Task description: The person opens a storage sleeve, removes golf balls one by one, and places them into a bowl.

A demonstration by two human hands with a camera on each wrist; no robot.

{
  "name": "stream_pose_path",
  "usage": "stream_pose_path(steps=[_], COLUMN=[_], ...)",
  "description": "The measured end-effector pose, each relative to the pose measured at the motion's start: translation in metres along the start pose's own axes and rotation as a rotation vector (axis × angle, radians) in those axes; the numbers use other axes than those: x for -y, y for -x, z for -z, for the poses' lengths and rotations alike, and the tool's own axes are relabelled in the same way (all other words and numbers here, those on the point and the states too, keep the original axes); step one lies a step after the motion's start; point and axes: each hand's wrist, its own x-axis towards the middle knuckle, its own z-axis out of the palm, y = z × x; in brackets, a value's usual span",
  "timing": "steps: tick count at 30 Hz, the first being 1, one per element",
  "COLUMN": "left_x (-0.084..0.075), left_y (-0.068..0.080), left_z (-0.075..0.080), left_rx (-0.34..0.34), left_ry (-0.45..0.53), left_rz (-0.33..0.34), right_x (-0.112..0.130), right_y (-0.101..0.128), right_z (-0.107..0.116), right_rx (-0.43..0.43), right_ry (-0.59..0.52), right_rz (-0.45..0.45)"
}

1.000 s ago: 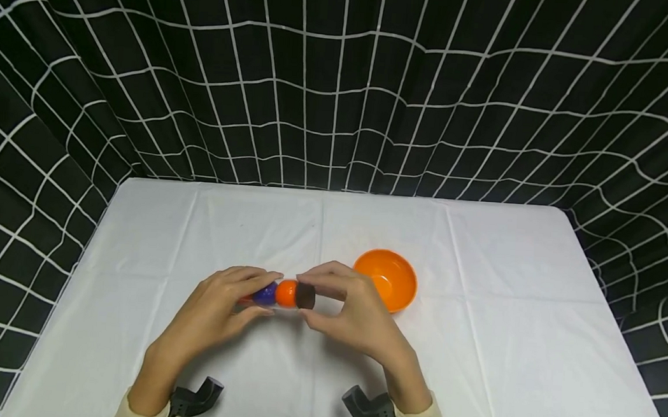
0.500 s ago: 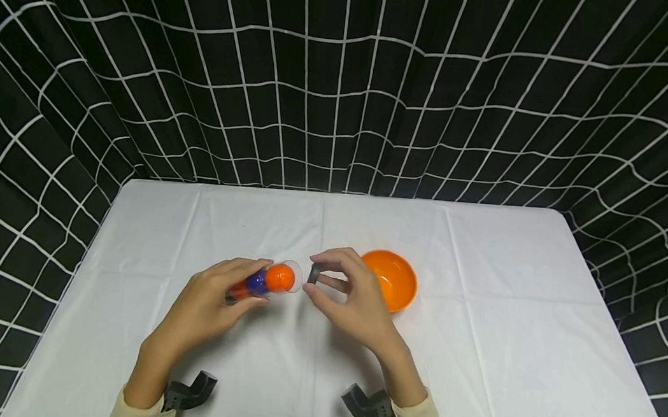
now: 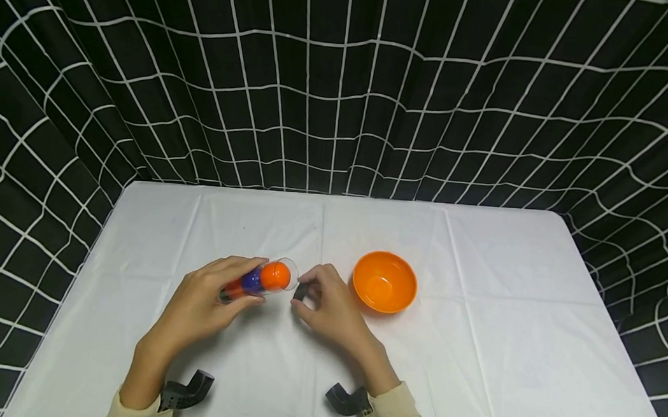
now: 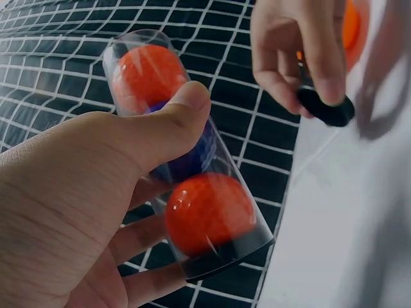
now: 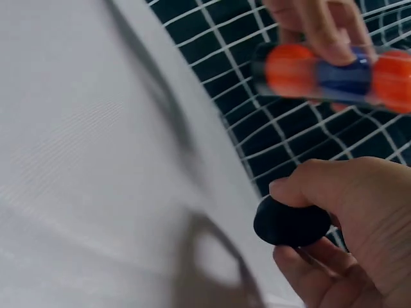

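Observation:
My left hand (image 3: 204, 302) grips a clear plastic tube (image 3: 257, 279) that holds an orange ball, a blue ball and another orange ball in a row. The tube's open end points right and slightly up. In the left wrist view the tube (image 4: 186, 160) lies across my palm under the thumb, its black bottom end toward the camera. My right hand (image 3: 328, 307) pinches a small black cap (image 3: 300, 290) low over the white table (image 3: 475, 345), just right of the tube's mouth. The right wrist view shows the cap (image 5: 290, 222) between thumb and fingers, with the tube (image 5: 334, 70) blurred beyond it.
An empty orange bowl (image 3: 384, 281) stands on the table just right of my right hand. A black curtain with a white grid (image 3: 341, 94) hangs behind the table and along both sides. Black wrist mounts (image 3: 185, 391) sit at my cuffs.
My right hand pulled the black cap off the tube's end, then carried it down toward the table. The left hand tilted the tube's open end upward and drew it slightly left.

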Motion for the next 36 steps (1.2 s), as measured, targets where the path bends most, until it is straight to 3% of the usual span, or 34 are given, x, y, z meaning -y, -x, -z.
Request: stream_pose_path(steps=[21, 31, 36], left_x=[-0.001, -0.002, -0.004], left_y=[-0.002, -0.007, -0.012], left_z=[-0.002, -0.006, -0.006], left_rx=[-0.003, 0.016, 0.004], left_ry=[-0.006, -0.018, -0.043], left_rz=[0.002, -0.010, -0.024], right_x=[-0.016, -0.017, -0.009], right_y=[0.003, 0.004, 0.006], right_z=[-0.007, -0.010, -0.004], right_rx=[-0.044, -0.033, 0.020], right_ry=[0.225, 0.184, 0.199], right_rz=[0.048, 0.009, 0.015])
